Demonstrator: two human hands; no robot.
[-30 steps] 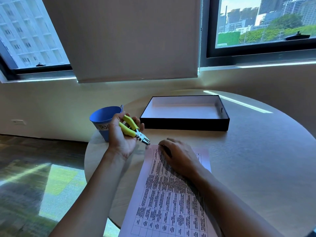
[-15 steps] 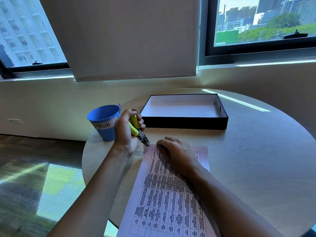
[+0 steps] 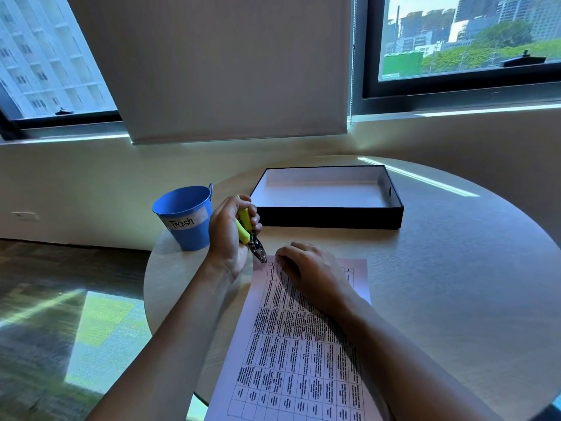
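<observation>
Daylight from the two windows falls across your round pale table, and what has changed on it sits at the left.

A second ago your left hand lay palm-up beside the blue "Trash" bucket with the yellow-handled plier tool loose across it. Since then you have rolled the hand over and curled your fingers round both handles. The metal nose now points down at the far left corner of the pink printed sheet. It is touching that corner or just above it; I cannot tell which. I also cannot tell whether it is a hand punch or a staple puller.

Your right hand has hardly moved. It lies on the top of the sheet with the fingers loosely bent, pinning the paper and holding nothing.

My judgement is that the regrip is done and the bite on the corner comes next. Keep the paper pressed down so the corner does not lift or slide as you squeeze.

The sheet runs from the table's middle towards you, over the near edge. Beyond your hands, and well apart from them, a shallow black tray with a white inside stands with nothing in it.

Behind the table, a lowered roller blind hangs between the left window and the right window. Patterned carpet lies to the left.
</observation>
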